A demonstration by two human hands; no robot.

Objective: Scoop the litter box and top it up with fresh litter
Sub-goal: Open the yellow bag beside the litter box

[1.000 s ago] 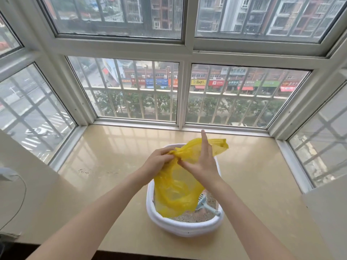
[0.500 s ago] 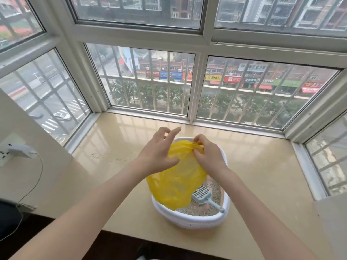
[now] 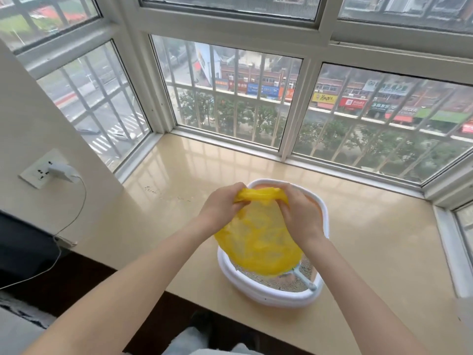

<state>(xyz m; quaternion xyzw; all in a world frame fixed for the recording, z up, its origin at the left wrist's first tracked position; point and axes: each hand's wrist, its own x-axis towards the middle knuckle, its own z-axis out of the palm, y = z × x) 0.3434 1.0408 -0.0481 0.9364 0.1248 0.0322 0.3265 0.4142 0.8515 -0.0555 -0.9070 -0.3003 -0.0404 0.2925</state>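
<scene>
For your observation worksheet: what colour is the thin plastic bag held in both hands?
Bright yellow plastic bag, clearest in the head view.

The yellow bag [image 3: 258, 242] in my hands looks thin, crinkled plastic. The litter box [image 3: 268, 295] is smooth, glossy white plastic holding grainy litter [image 3: 289, 283]. The beige windowsill [image 3: 371, 239] shines like polished stone.

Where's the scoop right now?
Head view: the scoop lies in the litter box, near-right side, its head hidden under the yellow bag, handle toward the rim.
</scene>
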